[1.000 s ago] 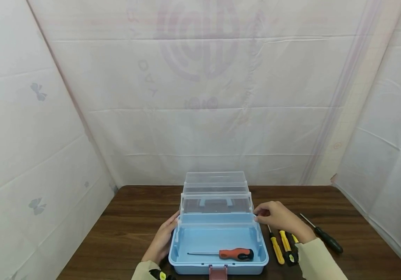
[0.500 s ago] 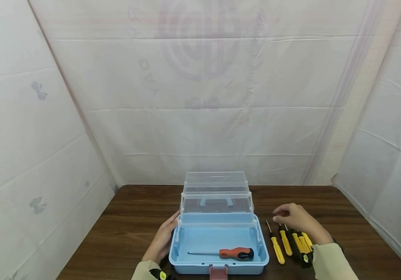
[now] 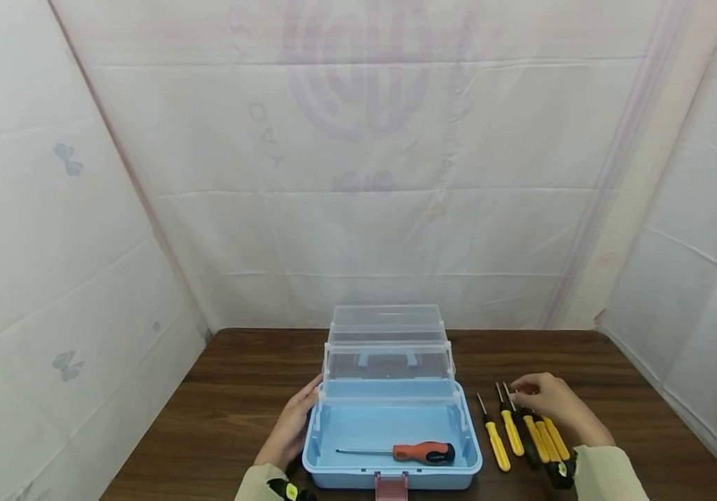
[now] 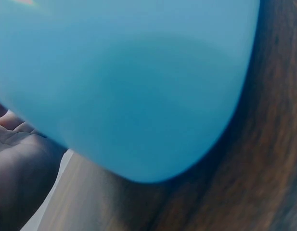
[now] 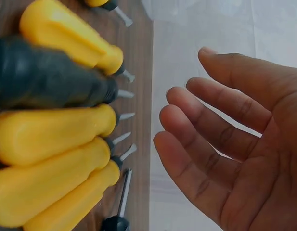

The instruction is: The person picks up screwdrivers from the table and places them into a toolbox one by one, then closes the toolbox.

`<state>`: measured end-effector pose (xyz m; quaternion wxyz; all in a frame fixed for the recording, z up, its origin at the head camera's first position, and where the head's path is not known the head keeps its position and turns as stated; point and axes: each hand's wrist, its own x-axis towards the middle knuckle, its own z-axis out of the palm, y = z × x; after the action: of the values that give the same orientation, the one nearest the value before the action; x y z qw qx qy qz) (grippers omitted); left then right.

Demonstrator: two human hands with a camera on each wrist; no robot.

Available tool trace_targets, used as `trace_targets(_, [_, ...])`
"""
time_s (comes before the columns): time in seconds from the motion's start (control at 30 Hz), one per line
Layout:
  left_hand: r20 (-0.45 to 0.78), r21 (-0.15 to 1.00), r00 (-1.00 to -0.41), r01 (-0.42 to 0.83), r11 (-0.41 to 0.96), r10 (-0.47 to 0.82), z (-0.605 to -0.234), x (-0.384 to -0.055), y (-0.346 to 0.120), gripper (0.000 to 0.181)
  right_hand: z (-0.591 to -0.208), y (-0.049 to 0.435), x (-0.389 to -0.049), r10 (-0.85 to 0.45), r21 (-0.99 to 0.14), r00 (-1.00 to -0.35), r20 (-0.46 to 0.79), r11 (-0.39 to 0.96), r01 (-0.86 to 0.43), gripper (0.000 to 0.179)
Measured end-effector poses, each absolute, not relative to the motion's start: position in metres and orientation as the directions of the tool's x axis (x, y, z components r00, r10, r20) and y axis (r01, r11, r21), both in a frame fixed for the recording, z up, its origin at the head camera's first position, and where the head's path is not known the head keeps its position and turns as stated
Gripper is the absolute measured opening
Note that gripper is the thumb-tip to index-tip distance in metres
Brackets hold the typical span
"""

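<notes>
A light blue toolbox [image 3: 333, 480] stands with its clear lid raised; in the left wrist view its smooth wall [image 4: 153, 96] fills much of the frame. My left hand [image 3: 289, 430] rests along its left side, fingers extended. Inside the box lies an orange-and-black screwdriver [image 3: 424, 452]. To the right, my right hand [image 3: 555, 400] hovers over a row of screwdrivers, holding nothing. Its fingers [image 5: 191, 125] are loosely bent and apart from the tools. Yellow-handled screwdrivers [image 3: 498, 447] lie side by side, with a black-handled screwdriver [image 5: 52, 72] among them.
The dark wooden table [image 3: 239, 390] carries everything. White sheeting [image 3: 271, 236] hangs behind it and at both sides. Clear trays [image 3: 386, 358] are raised over the box's rear. Another dark screwdriver [image 5: 123, 202] lies at the row's end, mostly hidden from the head view by my right arm.
My right hand has moved right, away from the box's right edge to above the screwdrivers, uncovering more of them. The left hand and the box have stayed in place.
</notes>
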<state>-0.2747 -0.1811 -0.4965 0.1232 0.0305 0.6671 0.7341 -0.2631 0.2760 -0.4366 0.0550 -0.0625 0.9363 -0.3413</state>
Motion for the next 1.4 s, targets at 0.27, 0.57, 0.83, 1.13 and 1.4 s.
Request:
trace_targets(0.27, [-0.118,0.987,-0.968,-0.139,-0.081,0.221,-0.495,-0.275,-0.181,0.056,-0.440,0.289,-0.263,-0.110,-0.621,-0.991,-0.073,0.783,-0.041,0.041])
trace_targets(0.57, [-0.124,0.986,-0.966,-0.146,-0.082,0.225,-0.497,-0.276,-0.182,0.059,-0.447,0.297,-0.261,-0.045,-0.580,-0.991,-0.122,0.814,0.034,0.047])
trace_targets(0.83, [-0.122,0.986,-0.966,-0.143,-0.081,0.226,-0.497,-0.276,-0.182,0.059,-0.453,0.301,-0.259,-0.014,-0.592,-0.989,-0.149,0.802,0.077,0.050])
trace_targets(1.13, [-0.117,0.985,-0.965,-0.143,-0.098,0.233,-0.498,-0.276,-0.182,0.059,-0.459,0.309,-0.255,-0.012,-0.633,-0.981,-0.194,0.765,0.116,0.051])
trace_targets(1.4, [-0.121,0.985,-0.966,-0.144,-0.091,0.228,-0.497,-0.276,-0.182,0.059,-0.462,0.314,-0.255,0.011,-0.651,-0.970,-0.243,0.739,0.171,0.055])
